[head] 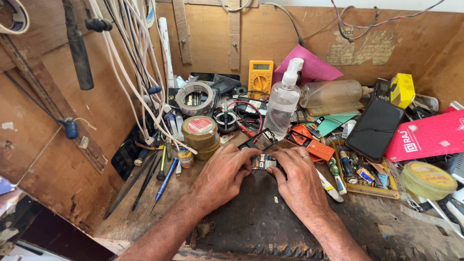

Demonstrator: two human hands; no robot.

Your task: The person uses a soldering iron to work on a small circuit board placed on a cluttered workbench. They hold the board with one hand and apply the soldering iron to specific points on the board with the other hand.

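A small circuit board (pixel 263 162), blue-green with metal parts, lies flat on the dark workbench (pixel 261 217); near its middle, partly covered.

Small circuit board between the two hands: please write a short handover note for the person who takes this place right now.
Left hand: fingers closed on the left edge of the small blue-and-silver circuit board.
Right hand: fingers pinch the board's right edge; a ring is on one finger.
The board sits on the dark worn mat at the middle of the bench, held between both hands.
Nearby: blue-handled screwdrivers to the left, clear spray bottle behind, black phone at right.
Done: the board is out and gripped.
Left: cannot tell from this view; no tool is in either hand.
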